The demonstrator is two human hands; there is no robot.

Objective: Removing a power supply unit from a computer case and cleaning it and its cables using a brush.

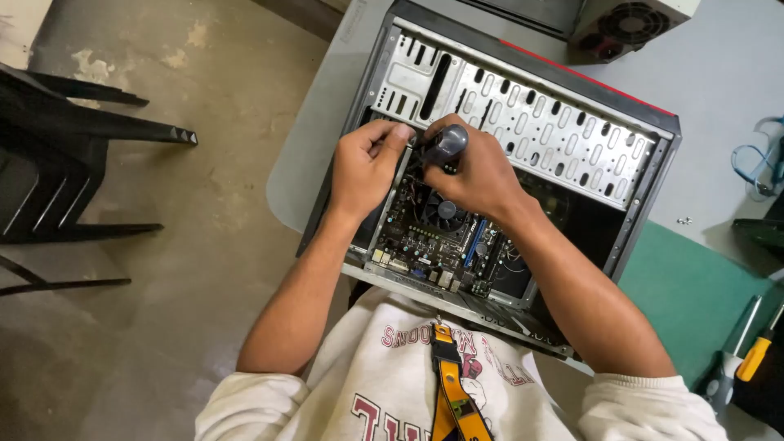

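An open desktop computer case (645,175) lies on its side on a grey table (314,147), with a motherboard (425,241) and its black cooler fan (445,211) showing inside. My right hand (478,175) grips a screwdriver by its dark rounded handle (447,145), pointed down into the case near the fan. My left hand (367,167) rests curled on the case's left edge, fingers pinched by the screwdriver's tip; whatever they hold is hidden.
A power supply unit (629,24) sits behind the case. Two screwdrivers (747,355) lie on a green mat (686,294) at the right, loose screws (684,220) nearby. Blue cable (759,163) at the right edge. Black chair legs (73,155) stand on the floor, left.
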